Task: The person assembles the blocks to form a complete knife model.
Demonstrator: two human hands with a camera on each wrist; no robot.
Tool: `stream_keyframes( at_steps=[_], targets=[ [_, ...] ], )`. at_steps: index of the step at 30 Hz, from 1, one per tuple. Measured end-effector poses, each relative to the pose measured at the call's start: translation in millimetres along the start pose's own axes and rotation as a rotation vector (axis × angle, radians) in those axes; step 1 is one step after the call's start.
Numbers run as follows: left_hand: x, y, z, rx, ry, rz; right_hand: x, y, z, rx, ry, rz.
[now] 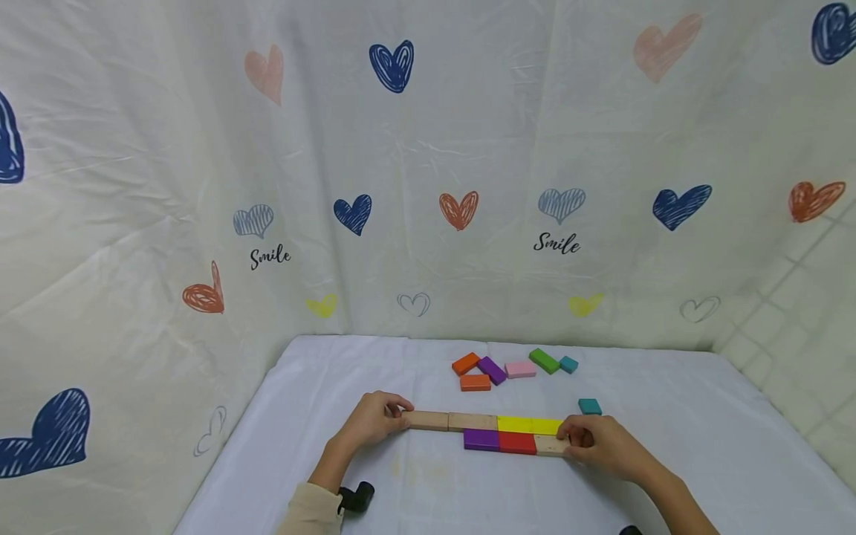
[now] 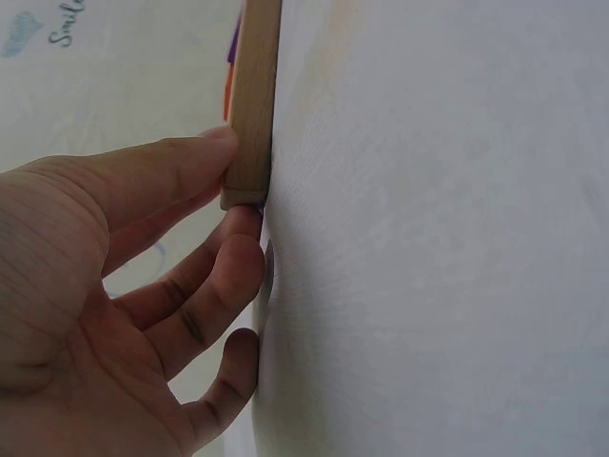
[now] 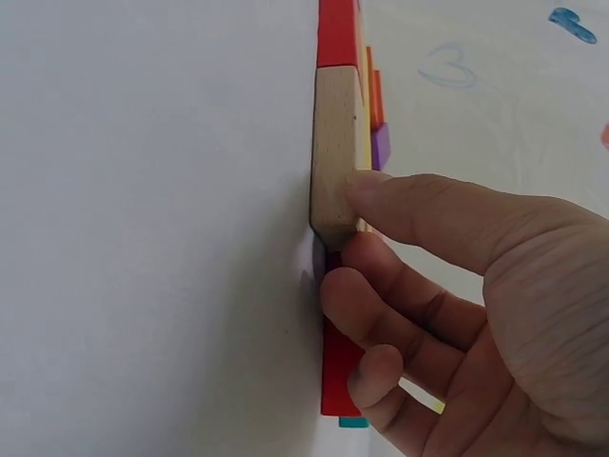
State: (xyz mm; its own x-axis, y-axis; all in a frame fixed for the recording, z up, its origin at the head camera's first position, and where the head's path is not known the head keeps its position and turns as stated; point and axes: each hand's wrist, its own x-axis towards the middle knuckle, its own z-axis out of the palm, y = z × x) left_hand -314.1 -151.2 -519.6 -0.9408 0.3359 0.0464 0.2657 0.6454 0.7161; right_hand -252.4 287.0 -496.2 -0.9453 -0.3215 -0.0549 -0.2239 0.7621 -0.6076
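Diffuse light leaves a soft shadow beside the right hand (image 1: 602, 442).

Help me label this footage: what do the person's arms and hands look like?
The left hand and right hand are ungloved, without visible rings. A beige sleeve and black wrist device show on the left arm; the right forearm looks bare.

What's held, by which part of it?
Left hand: plain wooden rectangular block, by its left end. Right hand: another plain wooden rectangular block, by its right end.
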Motion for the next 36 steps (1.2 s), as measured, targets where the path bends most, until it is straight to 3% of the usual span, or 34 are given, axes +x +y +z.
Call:
stream_keyframes(
  at_steps=[6,16,28,36],
  targets=[
    [-0.1,-0.4,-1.0,0.001,0.002,0.010,2.3,1.5,-12.1,0.000,0.018,0.052],
    [-0.2,1.0,-2.0,0.001,0.003,0.006,11.1,27.0,-41.6,0.051,0.151,0.106],
    [0.2,0.8,-0.6,0.001,-0.004,0.019,25.8,67.5,-46.9,0.126,0.072,0.200],
    [-0.3,1.0,-0.9,0.000,-0.003,0.009,32.3,71.8,-44.1,0.120,0.075,0.161]
  ],
)
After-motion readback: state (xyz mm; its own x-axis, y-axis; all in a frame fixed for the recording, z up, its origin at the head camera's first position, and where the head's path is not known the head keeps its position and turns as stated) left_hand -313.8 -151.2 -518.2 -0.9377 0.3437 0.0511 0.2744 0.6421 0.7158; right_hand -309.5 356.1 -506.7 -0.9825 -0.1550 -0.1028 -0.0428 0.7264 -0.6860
